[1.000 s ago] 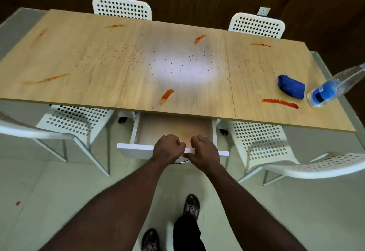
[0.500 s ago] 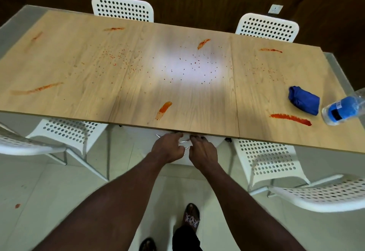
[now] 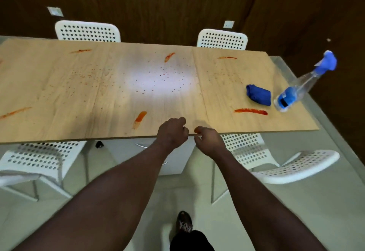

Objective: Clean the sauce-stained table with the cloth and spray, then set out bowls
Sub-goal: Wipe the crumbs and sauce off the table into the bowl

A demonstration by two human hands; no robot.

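Observation:
The wooden table [image 3: 98, 93] carries red sauce streaks, one near the front edge [image 3: 140, 118] and one at the right [image 3: 250, 111], plus many fine specks across the middle. A folded blue cloth [image 3: 258, 97] lies at the right end. Just right of it stands a clear spray bottle [image 3: 302, 85] with a blue trigger head. My left hand [image 3: 172, 132] and my right hand [image 3: 207, 139] hover side by side at the table's front edge, fingers loosely curled, holding nothing. No bowls are in view.
A white drawer unit [image 3: 150, 152] stands shut under the table. White perforated chairs sit at the far side [image 3: 87, 31] [image 3: 222, 38] and at the near side [image 3: 39, 156] [image 3: 296, 166]. A dark wood wall runs behind. My foot [image 3: 184, 223] is on the grey floor.
The open drawer under the table has been pushed shut. Both hands have let go of its handle and risen to the table's front edge. The view has tilted up.

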